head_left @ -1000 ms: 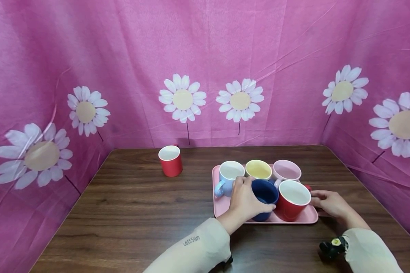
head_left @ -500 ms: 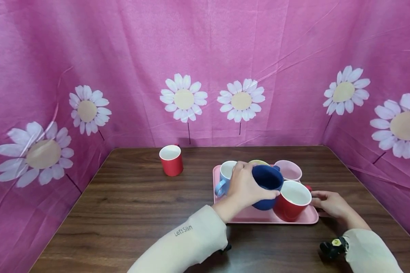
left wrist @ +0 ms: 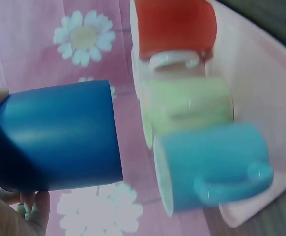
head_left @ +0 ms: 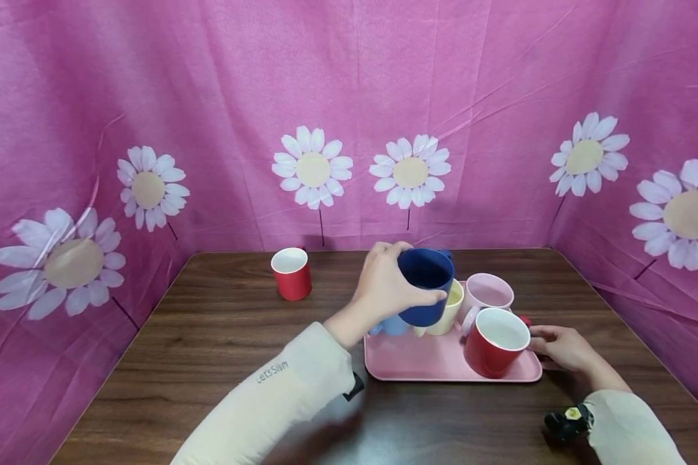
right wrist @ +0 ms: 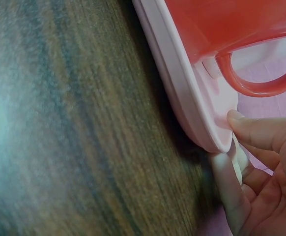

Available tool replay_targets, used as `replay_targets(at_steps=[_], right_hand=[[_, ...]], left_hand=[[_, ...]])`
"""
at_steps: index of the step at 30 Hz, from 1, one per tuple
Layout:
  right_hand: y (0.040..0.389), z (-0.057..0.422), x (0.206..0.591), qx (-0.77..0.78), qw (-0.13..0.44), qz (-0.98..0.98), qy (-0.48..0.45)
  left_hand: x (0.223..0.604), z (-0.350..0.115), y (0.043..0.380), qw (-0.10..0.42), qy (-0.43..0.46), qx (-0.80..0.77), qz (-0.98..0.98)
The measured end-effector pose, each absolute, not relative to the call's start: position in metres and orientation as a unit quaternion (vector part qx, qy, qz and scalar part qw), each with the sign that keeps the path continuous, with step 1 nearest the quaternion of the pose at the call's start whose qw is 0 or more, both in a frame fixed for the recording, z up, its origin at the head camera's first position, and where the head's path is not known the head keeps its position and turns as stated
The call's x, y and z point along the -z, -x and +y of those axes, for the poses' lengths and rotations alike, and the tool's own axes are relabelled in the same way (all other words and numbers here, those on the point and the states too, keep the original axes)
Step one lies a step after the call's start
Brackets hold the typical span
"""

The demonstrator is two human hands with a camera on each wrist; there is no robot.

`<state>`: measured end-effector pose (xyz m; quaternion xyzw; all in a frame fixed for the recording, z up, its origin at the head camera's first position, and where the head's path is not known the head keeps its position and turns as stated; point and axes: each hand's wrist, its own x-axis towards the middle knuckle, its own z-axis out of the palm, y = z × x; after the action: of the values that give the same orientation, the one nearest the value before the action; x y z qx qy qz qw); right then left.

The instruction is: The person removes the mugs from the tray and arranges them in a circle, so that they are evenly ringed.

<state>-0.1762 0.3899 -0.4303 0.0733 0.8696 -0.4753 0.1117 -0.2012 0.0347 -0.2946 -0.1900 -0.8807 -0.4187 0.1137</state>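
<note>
My left hand grips a dark blue mug around its body and holds it raised, tilted a little, over the back left of the pink tray. Behind and below it on the tray stand a light blue mug, mostly hidden in the head view, and a pale yellow mug. A pink mug and a red mug stand at the tray's right. At that end my right hand pinches the tray's rim, thumb on the inside, as the right wrist view shows.
Another red mug stands on the wooden table, at the back left of the tray. A pink curtain with printed daisies hangs behind the table and along both sides.
My left hand has lifted the dark blue mug from the tray's front middle and carried it up, back and to the left. My right hand has stayed at the tray's rim.
</note>
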Motion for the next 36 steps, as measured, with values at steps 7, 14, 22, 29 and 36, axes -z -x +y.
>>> replay_targets(at_steps=[7, 14, 22, 29, 36], right_hand=[[0.177, 0.392, 0.433, 0.470, 0.118, 0.871, -0.077], [0.175, 0.394, 0.434, 0.474, 0.116, 0.870, -0.075], [0.174, 0.395, 0.436, 0.489, 0.122, 0.861, -0.071], [0.174, 0.394, 0.435, 0.492, 0.120, 0.860, -0.065], [0.176, 0.392, 0.433, 0.480, 0.116, 0.866, -0.070]], left_hand=[[0.284, 0.004, 0.214, 0.135, 0.173, 0.405, -0.888], [0.278, -0.028, 0.230, 0.156, 0.149, 0.402, -0.890], [0.274, -0.071, 0.246, 0.184, 0.111, 0.408, -0.887], [0.273, -0.109, 0.258, 0.201, 0.063, 0.381, -0.900], [0.273, -0.145, 0.265, 0.205, 0.033, 0.363, -0.908]])
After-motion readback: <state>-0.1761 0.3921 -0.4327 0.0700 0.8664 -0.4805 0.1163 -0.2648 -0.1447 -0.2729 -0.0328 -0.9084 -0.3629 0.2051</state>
